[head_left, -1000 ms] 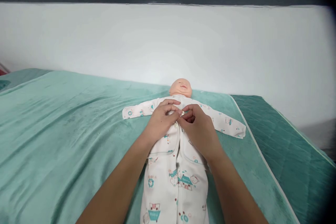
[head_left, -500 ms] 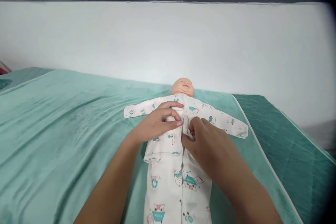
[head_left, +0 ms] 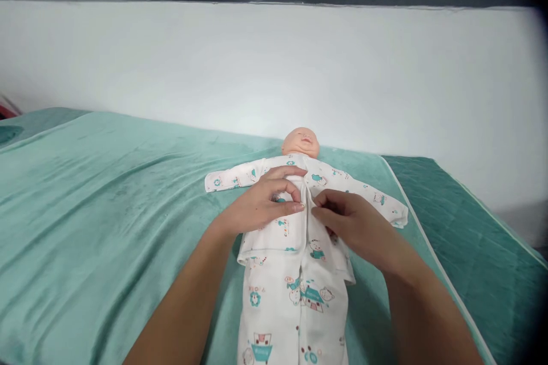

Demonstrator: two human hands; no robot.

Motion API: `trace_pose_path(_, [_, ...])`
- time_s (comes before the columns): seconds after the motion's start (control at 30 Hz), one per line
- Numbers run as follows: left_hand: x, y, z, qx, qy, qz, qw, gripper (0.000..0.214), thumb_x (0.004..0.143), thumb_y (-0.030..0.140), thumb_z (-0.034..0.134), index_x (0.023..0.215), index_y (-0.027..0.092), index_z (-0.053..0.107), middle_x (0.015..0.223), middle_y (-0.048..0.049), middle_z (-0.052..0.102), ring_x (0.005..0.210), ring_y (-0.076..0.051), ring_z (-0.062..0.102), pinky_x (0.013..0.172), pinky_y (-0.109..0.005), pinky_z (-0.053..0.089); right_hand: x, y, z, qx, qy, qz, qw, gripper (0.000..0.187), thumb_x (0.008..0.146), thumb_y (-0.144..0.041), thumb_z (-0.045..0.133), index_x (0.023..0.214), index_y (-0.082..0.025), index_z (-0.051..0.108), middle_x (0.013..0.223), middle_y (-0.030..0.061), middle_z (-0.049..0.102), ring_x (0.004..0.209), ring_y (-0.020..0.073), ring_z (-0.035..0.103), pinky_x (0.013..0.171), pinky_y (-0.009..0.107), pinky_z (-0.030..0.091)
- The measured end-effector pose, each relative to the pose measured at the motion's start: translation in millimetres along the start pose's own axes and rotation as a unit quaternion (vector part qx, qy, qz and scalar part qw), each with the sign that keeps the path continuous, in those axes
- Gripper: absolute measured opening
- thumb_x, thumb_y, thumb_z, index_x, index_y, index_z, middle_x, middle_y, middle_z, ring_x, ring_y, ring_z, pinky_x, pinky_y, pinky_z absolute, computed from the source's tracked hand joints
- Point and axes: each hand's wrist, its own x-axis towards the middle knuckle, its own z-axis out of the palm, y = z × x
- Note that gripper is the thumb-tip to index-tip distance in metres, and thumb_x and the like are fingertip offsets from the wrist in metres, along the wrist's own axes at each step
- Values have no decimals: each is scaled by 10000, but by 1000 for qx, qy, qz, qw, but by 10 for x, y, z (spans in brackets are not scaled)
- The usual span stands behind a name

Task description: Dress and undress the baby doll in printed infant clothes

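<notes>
A baby doll [head_left: 301, 141] lies on its back with its head at the far end and both arms spread. It wears a white printed baby jacket [head_left: 274, 242] over matching white printed trousers [head_left: 274, 319]. At the chest, my left hand [head_left: 261, 199] pinches the edge of the jacket's left-hand front panel between thumb and forefinger. Close beside it, my right hand [head_left: 351, 219] has its thumb and fingers closed on the other front edge of the jacket. The front opening runs between the two hands; the fingers partly cover it.
A light green blanket [head_left: 120, 194] with soft folds lies under the doll. To the right, a darker green quilted cover [head_left: 462, 234] shows past the blanket's pale edge. A white wall [head_left: 214, 63] rises just behind the doll's head.
My right hand has shifted slightly right and turned, uncovering more of the jacket's front and lower right corner. My left hand stays at the front edge. The view has moved a little.
</notes>
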Motion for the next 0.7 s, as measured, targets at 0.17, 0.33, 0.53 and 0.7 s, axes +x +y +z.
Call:
trace_pose_path(0.17, [-7, 94, 32, -35, 24, 6, 999, 99, 896, 308, 606, 838, 248, 659, 1508, 13, 462, 1351, -276, 460, 932, -392, 513, 49, 71, 46, 271, -21, -11, 962, 198, 851, -342, 611, 729, -193, 565, 642, -38, 453, 572, 100, 388, 533, 241, 320])
trace_pose_path(0.33, [10, 59, 61, -50, 18, 20, 998, 82, 893, 285, 620, 835, 249, 666, 1483, 5, 490, 1371, -258, 439, 941, -384, 492, 68, 94, 110, 301, -14, -12, 953, 205, 848, -307, 647, 699, -186, 573, 613, -47, 438, 550, 87, 388, 511, 224, 314])
trace_pose_path(0.53, [13, 40, 47, -63, 5, 6, 998, 112, 912, 290, 589, 856, 244, 674, 1496, -5, 474, 1340, -262, 466, 1000, -436, 448, 85, 131, 89, 309, -18, -19, 951, 225, 858, -305, 654, 680, -187, 582, 589, -50, 481, 526, 75, 435, 493, 206, 338])
trace_pose_path(0.7, [15, 34, 47, -85, -2, 0, 996, 131, 908, 326, 602, 849, 227, 665, 1500, -17, 467, 1340, -263, 457, 954, -410, 457, 84, 119, 91, 295, -23, -24, 955, 245, 870, -308, 648, 671, -186, 573, 572, -50, 512, 509, 64, 478, 474, 187, 350])
